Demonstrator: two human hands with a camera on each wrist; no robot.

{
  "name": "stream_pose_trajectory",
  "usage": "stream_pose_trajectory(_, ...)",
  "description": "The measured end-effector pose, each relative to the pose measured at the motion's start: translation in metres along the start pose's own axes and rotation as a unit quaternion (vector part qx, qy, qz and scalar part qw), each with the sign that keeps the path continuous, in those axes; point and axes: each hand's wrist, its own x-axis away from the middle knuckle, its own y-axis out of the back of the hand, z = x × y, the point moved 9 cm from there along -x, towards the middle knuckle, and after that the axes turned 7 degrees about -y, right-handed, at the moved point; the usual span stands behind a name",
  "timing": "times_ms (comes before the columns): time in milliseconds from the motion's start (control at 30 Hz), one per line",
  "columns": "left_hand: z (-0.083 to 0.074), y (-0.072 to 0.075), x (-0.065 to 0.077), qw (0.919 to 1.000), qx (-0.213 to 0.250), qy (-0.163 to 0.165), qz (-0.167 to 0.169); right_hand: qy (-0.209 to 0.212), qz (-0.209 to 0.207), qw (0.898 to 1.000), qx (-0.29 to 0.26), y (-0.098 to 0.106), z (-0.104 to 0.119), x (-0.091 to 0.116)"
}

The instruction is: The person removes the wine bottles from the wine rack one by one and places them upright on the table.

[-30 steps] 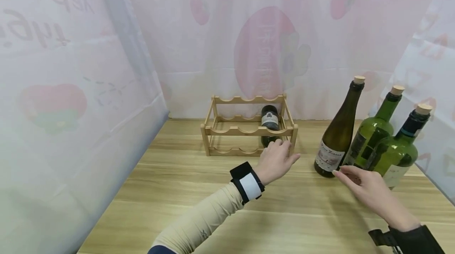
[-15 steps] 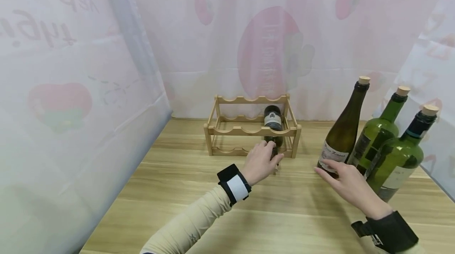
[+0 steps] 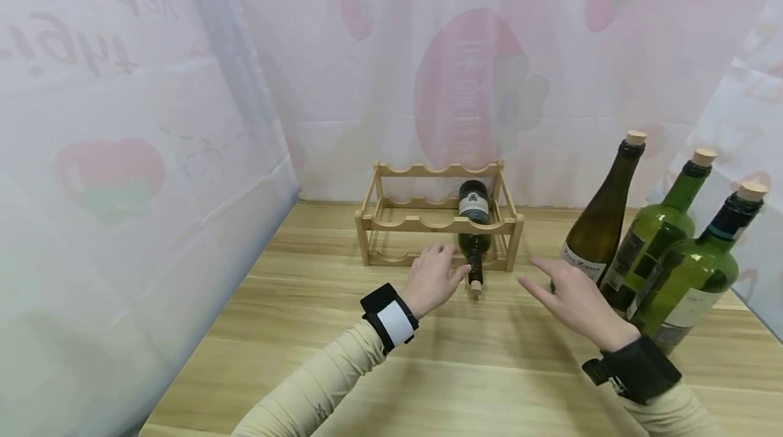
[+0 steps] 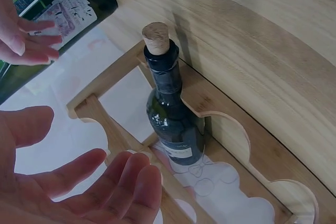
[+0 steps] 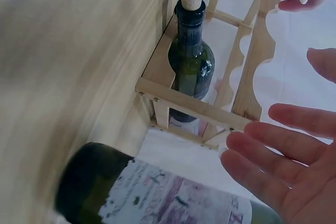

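Observation:
A dark corked wine bottle (image 3: 474, 206) lies in the lower right-hand slot of a wooden wine rack (image 3: 391, 223), its neck and cork pointing toward me. Just left of that neck, my left hand (image 3: 431, 279) hovers with relaxed, spread fingers and holds nothing. My right hand (image 3: 571, 298) is held loosely open in front of a tall brown-green wine bottle (image 3: 602, 219) that stands on the table, hiding part of its label. The left wrist view shows the racked bottle (image 4: 176, 114) apart from my fingertips. In the right wrist view, my open right palm (image 5: 294, 171) is bare.
Two green corked bottles (image 3: 657, 233) stand close beside the tall one at the right. The rack rests on the wooden table (image 3: 465, 382) near its back edge. Printed white curtains (image 3: 330, 83) close off the back and both sides.
My left hand has drawn away from the racked bottle, left and toward me, uncovering its neck and cork. My right hand has shifted left. The view has turned slightly.

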Motion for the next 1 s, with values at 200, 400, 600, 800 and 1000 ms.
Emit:
stream_pose_trajectory(200, 0.004, -0.007, -0.002, 0.9997, 0.022, 0.000, 0.007, 0.036, -0.015, 0.999, 0.028, -0.001, 0.007, -0.022)
stream_pose_trajectory(400, 0.012, -0.024, -0.009, 0.9951, 0.083, 0.030, 0.043, 0.072, -0.029, 0.994, 0.073, 0.001, 0.016, -0.053)
stream_pose_trajectory(600, 0.021, -0.043, -0.018, 0.9814, 0.160, 0.075, 0.075, 0.072, -0.015, 0.992, 0.100, -0.004, 0.013, -0.074)
stream_pose_trajectory(800, 0.032, -0.060, -0.026, 0.9688, 0.201, 0.113, 0.092, 0.094, -0.033, 0.989, 0.108, -0.006, 0.019, -0.083)
stream_pose_trajectory(1000, 0.038, -0.082, -0.036, 0.9529, 0.236, 0.159, 0.105, 0.127, -0.059, 0.981, 0.131, -0.004, 0.027, -0.084)
